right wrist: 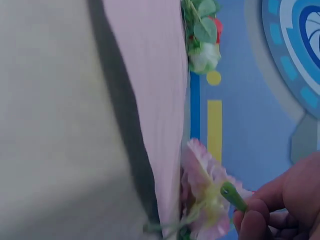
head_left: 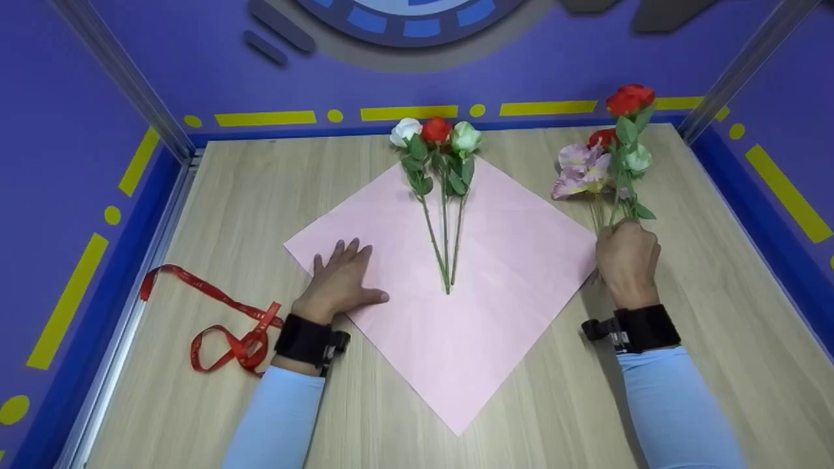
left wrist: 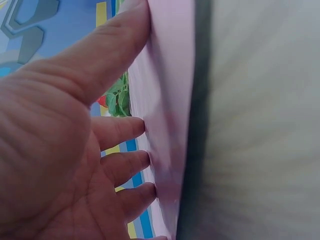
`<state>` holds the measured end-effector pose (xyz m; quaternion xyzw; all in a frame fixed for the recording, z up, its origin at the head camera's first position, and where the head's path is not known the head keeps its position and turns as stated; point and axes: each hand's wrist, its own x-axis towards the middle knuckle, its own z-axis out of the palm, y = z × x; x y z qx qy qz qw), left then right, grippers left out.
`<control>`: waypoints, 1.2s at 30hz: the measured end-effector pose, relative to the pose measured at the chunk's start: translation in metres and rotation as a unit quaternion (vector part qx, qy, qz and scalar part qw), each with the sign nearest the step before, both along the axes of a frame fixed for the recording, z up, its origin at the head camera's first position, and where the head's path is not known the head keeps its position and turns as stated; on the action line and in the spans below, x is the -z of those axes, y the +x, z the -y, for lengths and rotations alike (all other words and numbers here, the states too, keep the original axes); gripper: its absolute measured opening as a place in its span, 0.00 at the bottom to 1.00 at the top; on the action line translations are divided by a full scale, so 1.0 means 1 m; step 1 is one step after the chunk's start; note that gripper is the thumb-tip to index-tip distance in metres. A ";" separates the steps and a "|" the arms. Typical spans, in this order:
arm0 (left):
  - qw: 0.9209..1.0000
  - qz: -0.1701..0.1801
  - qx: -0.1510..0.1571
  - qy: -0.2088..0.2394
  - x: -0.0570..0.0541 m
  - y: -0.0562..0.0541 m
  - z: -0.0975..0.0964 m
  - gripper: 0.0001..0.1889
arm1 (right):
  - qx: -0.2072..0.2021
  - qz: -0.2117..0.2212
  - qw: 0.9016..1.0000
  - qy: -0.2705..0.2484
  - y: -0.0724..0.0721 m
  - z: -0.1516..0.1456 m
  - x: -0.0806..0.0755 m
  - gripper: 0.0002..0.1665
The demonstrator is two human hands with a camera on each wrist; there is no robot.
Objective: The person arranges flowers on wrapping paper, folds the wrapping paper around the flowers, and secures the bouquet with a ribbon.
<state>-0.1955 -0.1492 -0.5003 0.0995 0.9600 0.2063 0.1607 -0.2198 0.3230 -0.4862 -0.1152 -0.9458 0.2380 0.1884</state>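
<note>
Wood-grain tabletop [head_left: 241, 195], bounded left, right and far by purple-blue walls [head_left: 195, 65]. Yellow bars [head_left: 264, 118] and yellow dots [head_left: 335, 116] alternate low along them. Far wall, centre: round blue emblem [head_left: 422, 28]. Metal posts [head_left: 121, 71] at far-left and far-right corners.

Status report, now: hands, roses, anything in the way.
Left hand spread on pink paper. Right hand gripping flower stem. Three roses on paper, heads at its far corner. Red ribbon off left, not blocking.

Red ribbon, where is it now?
In the head view, the ribbon lies on the left part of the table, beside the left hand's wrist and left of the paper.
</note>
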 end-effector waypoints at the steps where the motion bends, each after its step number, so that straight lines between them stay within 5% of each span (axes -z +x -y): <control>1: 1.000 0.000 0.000 0.000 0.000 0.000 0.000 0.55 | -0.003 -0.001 1.000 0.000 0.000 0.005 0.001 0.21; 15: 1.000 0.001 -0.002 -0.001 -0.001 0.002 0.000 0.55 | -0.065 0.027 0.997 -0.035 -0.011 0.072 0.010 0.17; 24: 1.000 0.005 -0.004 -0.003 -0.001 0.001 -0.001 0.56 | -0.109 0.076 0.986 -0.099 -0.022 0.125 0.014 0.16; 36: 1.000 0.003 -0.005 -0.005 0.001 0.000 -0.002 0.55 | -0.134 0.118 0.978 -0.107 -0.035 0.169 0.022 0.18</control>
